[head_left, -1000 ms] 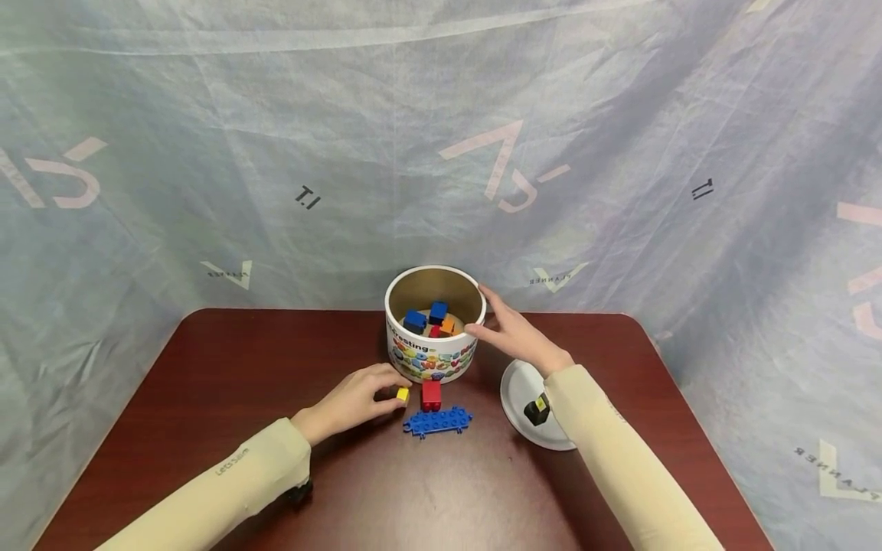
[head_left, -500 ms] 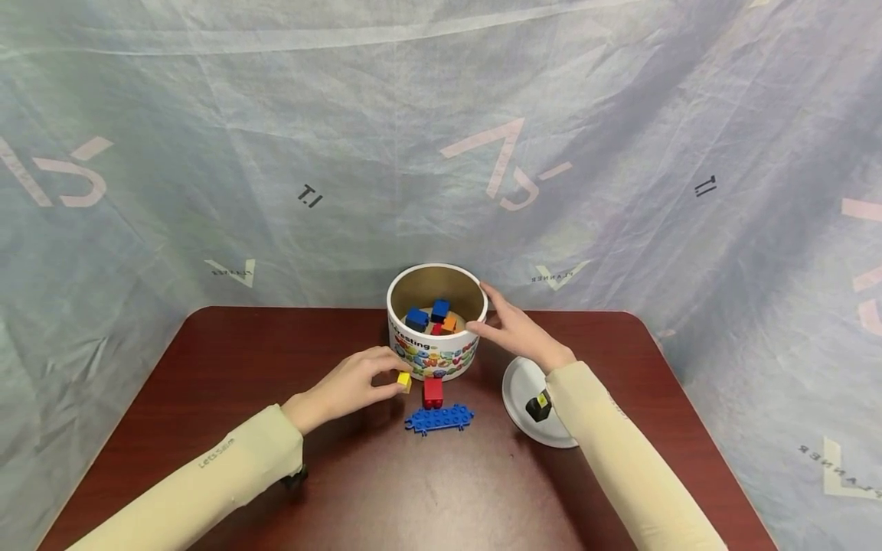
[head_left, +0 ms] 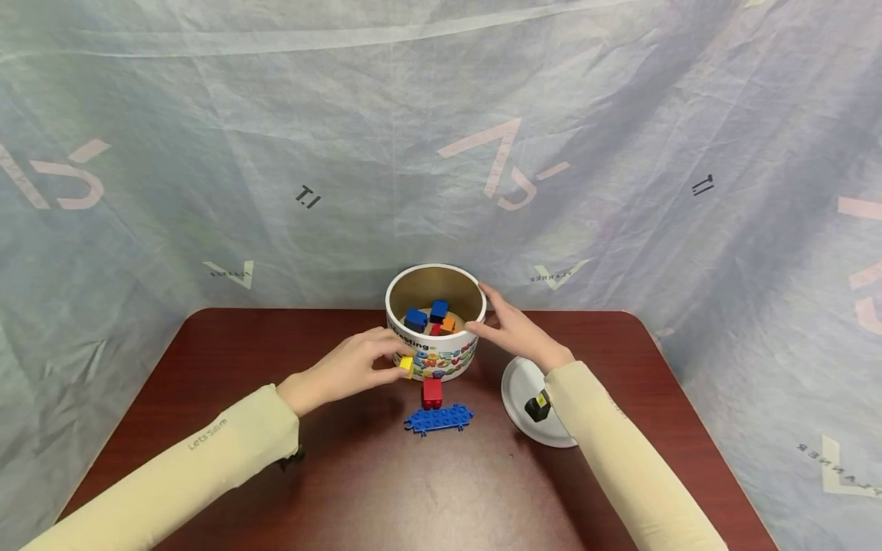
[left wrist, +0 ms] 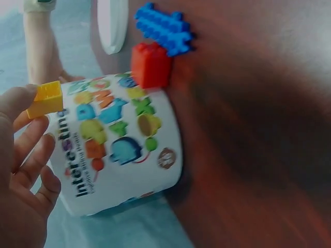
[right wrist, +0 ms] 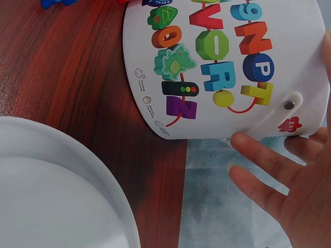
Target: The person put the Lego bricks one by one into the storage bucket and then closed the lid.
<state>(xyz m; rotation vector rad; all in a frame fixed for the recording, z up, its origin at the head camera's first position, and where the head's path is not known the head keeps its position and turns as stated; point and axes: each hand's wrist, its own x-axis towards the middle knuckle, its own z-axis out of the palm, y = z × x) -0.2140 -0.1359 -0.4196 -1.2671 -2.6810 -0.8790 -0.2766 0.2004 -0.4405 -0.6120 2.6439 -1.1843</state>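
Observation:
My left hand (head_left: 347,367) pinches a small yellow toy brick (left wrist: 47,98) between thumb and fingertips, in front of the white bucket (head_left: 444,356). The brick overlaps the bucket's printed wall, below the rim, in the head view. My right hand (head_left: 520,329) touches the bucket's right side, thumb and index finger at the rim; the right wrist view has its fingers spread and fairly straight by the wall. Inside the bucket lie blue bricks (head_left: 439,311), an orange one (head_left: 448,324) and a red one. A red brick (head_left: 432,392) stands before the bucket, a blue studded base (head_left: 439,419) nearer.
A round white lid (head_left: 513,402) lies on the dark red table (head_left: 455,490), right of the bucket and partly under the right sleeve (head_left: 613,444). Grey printed cloth (head_left: 358,153) hangs behind the table and along both sides.
My left hand has lifted the yellow brick from beside the red brick and carried it up toward the bucket. My right hand stays at the bucket's rim.

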